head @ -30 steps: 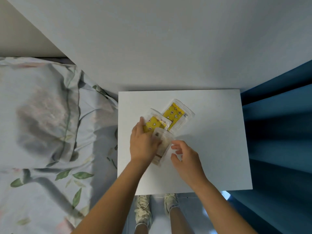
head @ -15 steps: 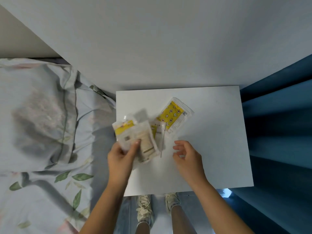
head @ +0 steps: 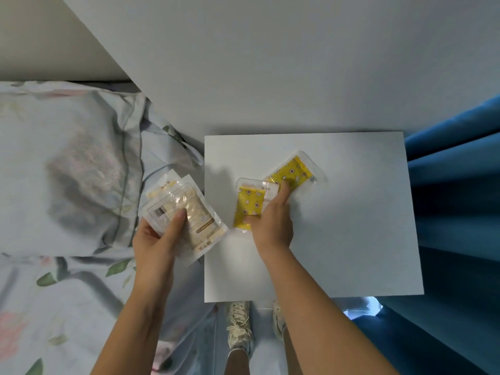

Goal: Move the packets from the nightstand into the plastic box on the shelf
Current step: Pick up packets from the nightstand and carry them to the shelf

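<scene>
White wall (head: pixel 270 63) behind, blue curtain (head: pixel 454 201) along the right, bed with a floral pillow (head: pixel 67 169) and leaf-print sheet (head: pixel 54 307) on the left — between them the white nightstand (head: pixel 351 239), seen from above. Left hand (head: pixel 155 240) is off the nightstand's left edge, over the bed, gripping a fanned stack of pale packets (head: pixel 186 209); thumb lies across the front of the top one, fingers curled behind, the exact count of packets in the stack unclear. Right hand (head: pixel 273 223) is on the nightstand top, near its middle-left. Its thumb and fingers pinch the lower right side of a yellow packet (head: pixel 249 204) that lies flat, roughly upright in view, while the forefinger reaches onto a second yellow packet (head: pixel 293 171) — this one tilted, lying toward the back edge and overlapping the first packet's upper right corner. Both yellow packets rest on the nightstand, well in from the right edge. Below the front edge: two pale laced shoes (head: pixel 239 323) on the floor.
</scene>
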`<state>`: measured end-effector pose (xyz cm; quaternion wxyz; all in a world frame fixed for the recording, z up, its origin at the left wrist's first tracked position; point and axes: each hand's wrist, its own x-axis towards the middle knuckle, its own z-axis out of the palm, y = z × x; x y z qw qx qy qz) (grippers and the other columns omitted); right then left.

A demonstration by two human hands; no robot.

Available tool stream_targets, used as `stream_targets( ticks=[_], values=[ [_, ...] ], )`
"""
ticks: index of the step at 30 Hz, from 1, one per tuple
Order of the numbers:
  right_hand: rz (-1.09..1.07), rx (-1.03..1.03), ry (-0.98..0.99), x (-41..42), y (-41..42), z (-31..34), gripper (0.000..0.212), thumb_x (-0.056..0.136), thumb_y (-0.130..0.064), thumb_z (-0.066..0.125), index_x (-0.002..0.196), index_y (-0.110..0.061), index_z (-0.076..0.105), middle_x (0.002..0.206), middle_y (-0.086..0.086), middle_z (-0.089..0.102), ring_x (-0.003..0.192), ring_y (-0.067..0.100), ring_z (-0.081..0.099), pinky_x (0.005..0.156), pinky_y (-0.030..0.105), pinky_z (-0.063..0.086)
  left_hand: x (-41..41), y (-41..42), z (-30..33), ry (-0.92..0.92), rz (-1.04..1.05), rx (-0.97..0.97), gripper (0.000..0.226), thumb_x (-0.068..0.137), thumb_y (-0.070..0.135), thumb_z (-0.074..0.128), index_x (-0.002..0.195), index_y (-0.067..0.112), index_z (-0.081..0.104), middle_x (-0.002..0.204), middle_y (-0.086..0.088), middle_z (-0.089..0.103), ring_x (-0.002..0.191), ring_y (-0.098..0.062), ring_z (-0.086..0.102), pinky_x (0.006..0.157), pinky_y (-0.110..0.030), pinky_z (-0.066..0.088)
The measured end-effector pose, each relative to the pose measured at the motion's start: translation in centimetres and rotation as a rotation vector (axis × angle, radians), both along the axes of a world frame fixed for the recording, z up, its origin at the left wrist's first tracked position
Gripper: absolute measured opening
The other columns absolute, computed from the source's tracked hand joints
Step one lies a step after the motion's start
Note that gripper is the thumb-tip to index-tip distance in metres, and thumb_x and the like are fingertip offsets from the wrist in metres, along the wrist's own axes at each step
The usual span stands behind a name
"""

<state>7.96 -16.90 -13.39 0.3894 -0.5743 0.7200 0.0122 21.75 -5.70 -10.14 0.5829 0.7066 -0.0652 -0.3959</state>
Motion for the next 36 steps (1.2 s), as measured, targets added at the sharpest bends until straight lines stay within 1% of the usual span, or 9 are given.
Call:
stream_targets(
  ticks=[5,8,15,18,20,23,27,31,36],
  values=[
    [0.130,-0.027,-0.091,-2.6,-1.6,0.1,0.014,0.087,-0.014,0.068,0.095,-0.017,0.057,0.080,0.000,0.064,0.084,0.028,0.060,0.066,0.029,0.046,0.6,0.0,0.6,-0.042,0.006,-0.090,0.017,0.085,0.019,0.069,0.101,0.017,0.072,0.095,0.000,0.077,0.085,-0.012,0.073,0.071,-0.025,0.060],
    [0.019,-0.081,-0.195,-3.7,-3.0,0.1,0.038,0.094,-0.018,0.057,0.060,-0.019,0.040,0.056,-0.005,0.040,0.065,0.024,0.042,0.054,0.031,0.028,0.7,1.2,0.5,-0.030,0.030,-0.082,0.022,0.084,0.020,0.068,0.106,0.016,0.069,0.098,-0.001,0.077,0.087,-0.014,0.073,0.075,-0.029,0.061],
    [-0.793,0.139,-0.358,-2.7,-6.2,-0.3,0.014,0.098,-0.018,0.048,0.100,-0.010,0.059,0.122,0.017,0.063,0.109,0.032,0.062,0.080,0.033,0.046,0.7,4.7,-0.2,-0.017,0.074,-0.023,0.033,0.084,0.023,0.070,0.113,0.008,0.068,0.104,-0.005,0.076,0.091,-0.018,0.074,0.073,-0.027,0.060],
    [-0.857,0.325,-0.292,-2.2,-6.2,0.0,0.021,0.095,-0.025,0.053,0.107,-0.009,0.051,0.138,0.018,0.050,0.126,0.033,0.051,0.097,0.034,0.044,0.9,5.6,-0.2,-0.013,0.087,-0.001,0.037,0.084,0.027,0.071,0.116,0.008,0.067,0.109,-0.010,0.074,0.095,-0.022,0.073,0.077,-0.032,0.061],
    [-0.810,0.400,-0.181,-2.1,-6.2,0.4,0.063,0.090,-0.045,0.061,0.129,0.001,0.045,0.143,0.015,0.044,0.131,0.032,0.044,0.110,0.041,0.037,1.1,5.8,-0.2,-0.011,0.093,0.005,0.038,0.083,0.028,0.072,0.116,0.009,0.067,0.109,-0.011,0.074,0.096,-0.024,0.073,0.080,-0.036,0.061],
    [-0.657,0.409,-0.358,-1.1,-5.9,0.0,0.073,0.093,-0.051,0.054,0.148,-0.008,0.032,0.153,0.013,0.035,0.141,0.032,0.035,0.116,0.046,0.030,1.3,5.7,-0.1,-0.004,0.108,0.005,0.041,0.081,0.029,0.073,0.116,0.009,0.067,0.108,-0.010,0.074,0.095,-0.024,0.073,0.080,-0.039,0.060],
    [-0.764,0.371,-0.455,0.4,-5.8,-0.2,0.063,0.099,-0.040,0.047,0.151,-0.011,0.027,0.157,0.013,0.029,0.144,0.031,0.030,0.118,0.046,0.027,1.2,4.9,0.3,-0.020,0.092,-0.013,0.038,0.082,0.026,0.071,0.115,0.007,0.066,0.104,-0.007,0.075,0.091,-0.020,0.074,0.076,-0.033,0.061],
    [-1.164,0.176,-0.388,0.0,-7.0,0.3,0.085,0.078,-0.031,0.078,0.143,-0.013,0.026,0.146,0.012,0.034,0.129,0.033,0.041,0.110,0.042,0.034,0.6,4.2,0.5,-0.019,0.066,-0.042,0.035,0.083,0.022,0.069,0.114,0.006,0.065,0.100,-0.003,0.077,0.089,-0.017,0.074,0.070,-0.024,0.059],
    [-0.818,0.143,-0.171,-0.8,-7.1,0.0,0.086,0.060,-0.029,0.092,0.129,-0.012,0.044,0.130,0.009,0.058,0.112,0.028,0.060,0.087,0.034,0.047,-0.7,3.7,0.5,-0.013,0.025,-0.044,0.033,0.084,0.023,0.069,0.113,0.007,0.066,0.101,-0.006,0.076,0.091,-0.021,0.074,0.071,-0.027,0.060]
  ],
)
